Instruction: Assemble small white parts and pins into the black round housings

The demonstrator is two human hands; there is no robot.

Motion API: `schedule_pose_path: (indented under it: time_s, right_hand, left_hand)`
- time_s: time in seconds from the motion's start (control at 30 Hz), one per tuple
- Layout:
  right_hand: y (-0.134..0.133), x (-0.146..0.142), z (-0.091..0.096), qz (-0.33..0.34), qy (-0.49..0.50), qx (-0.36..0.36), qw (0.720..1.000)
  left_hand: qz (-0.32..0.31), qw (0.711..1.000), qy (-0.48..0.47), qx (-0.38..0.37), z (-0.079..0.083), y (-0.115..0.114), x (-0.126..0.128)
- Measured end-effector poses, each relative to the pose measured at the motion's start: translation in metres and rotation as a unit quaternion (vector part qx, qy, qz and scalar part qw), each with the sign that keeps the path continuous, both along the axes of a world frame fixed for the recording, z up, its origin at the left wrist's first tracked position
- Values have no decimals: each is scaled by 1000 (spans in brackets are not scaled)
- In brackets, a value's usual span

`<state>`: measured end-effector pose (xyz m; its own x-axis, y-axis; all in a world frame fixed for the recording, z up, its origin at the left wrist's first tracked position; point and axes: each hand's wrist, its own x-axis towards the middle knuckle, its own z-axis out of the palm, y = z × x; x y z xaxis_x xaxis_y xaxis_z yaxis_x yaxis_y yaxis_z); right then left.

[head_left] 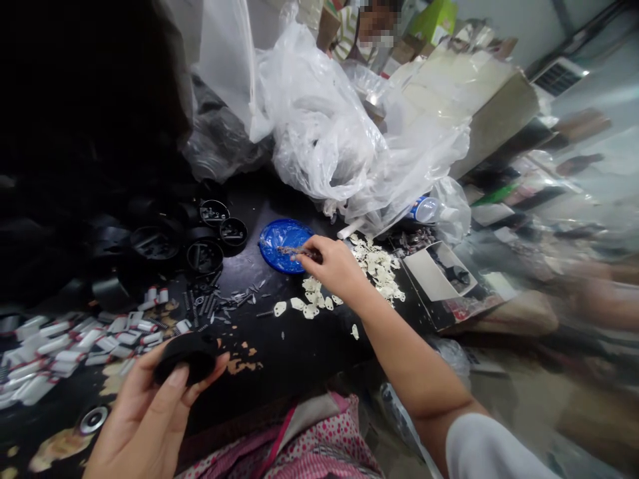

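Observation:
My left hand is near the bottom left, fingers and thumb closed on a round black plastic part. My right hand reaches forward over the dark table, fingers pinched on a thin brownish stick-like tool. The tool's tip lies over a blue plastic lid. Small cream-white flat pieces are scattered just right of and under that hand. Small black screws and springs lie left of it.
Round black housings stand at the left. White parts with red wires are piled at the near left. Crumpled clear plastic bags and cardboard boxes fill the back. An open small box sits right. Another person sits at the far side.

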<state>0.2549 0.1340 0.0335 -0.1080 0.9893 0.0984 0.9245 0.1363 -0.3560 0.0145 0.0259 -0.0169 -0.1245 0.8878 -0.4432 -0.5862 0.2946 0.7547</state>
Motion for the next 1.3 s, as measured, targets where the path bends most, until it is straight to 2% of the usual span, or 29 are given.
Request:
schedule_pose_path:
  time_s: [0.1, 0.13, 0.23, 0.3, 0.33, 0.5, 0.6, 0.7, 0.8, 0.9, 1.0, 1.07, 1.2, 1.23, 1.3]
  right_hand:
    - [-15, -7, 5, -17, 151, -21, 988]
    - [-22, -12, 6, -23, 226, -38, 973]
    - [-40, -33, 8, -17, 412, -110, 904]
    - [-50, -47, 10, 0, 462, -148, 874]
    - [-53, -53, 12, 10, 469, -160, 869]
    - [-62, -71, 22, 38, 418, -140, 897]
    - [-63, -75, 24, 42, 388, -125, 912]
    - [-64, -76, 23, 58, 364, -120, 922]
    - [-67, -77, 24, 88, 318, -110, 938]
    - [-70, -77, 26, 111, 254, -68, 958]
    - [-71, -73, 28, 126, 244, -62, 960]
    - [-70, -68, 28, 144, 295, -135, 935]
    - [-66, -61, 21, 161, 417, -336, 829]
    - [-66, -61, 19, 152, 430, -362, 813]
    - [-67, -63, 15, 132, 441, -387, 799]
  left_hand:
    - [-4, 999, -8, -38, 8, -1, 5]
    - [-3, 998, -19, -57, 11, -1, 7]
    - [-19, 995, -73, -70, 18, -1, 15]
    - [-46, 991, -113, -62, 20, 0, 18]
    - [-57, 988, -132, -63, 20, 1, 18]
    - [-67, 975, -198, -72, 22, 2, 14]
    - [-67, 975, -200, -69, 21, 1, 14]
    - [-80, 985, -148, -49, 19, -2, 14]
    - [-65, 995, -72, -16, 18, -8, 13]
    - [-63, 998, 1, 4, 17, -12, 11]
    - [-73, 997, 12, -10, 15, -12, 9]
    - [-72, 997, -23, -36, 13, -11, 8]
    - [-102, 991, -55, -72, 13, -15, 3]
    - [-116, 989, -55, -72, 13, -18, 1]
    - [-139, 987, -44, -64, 14, -23, -4]
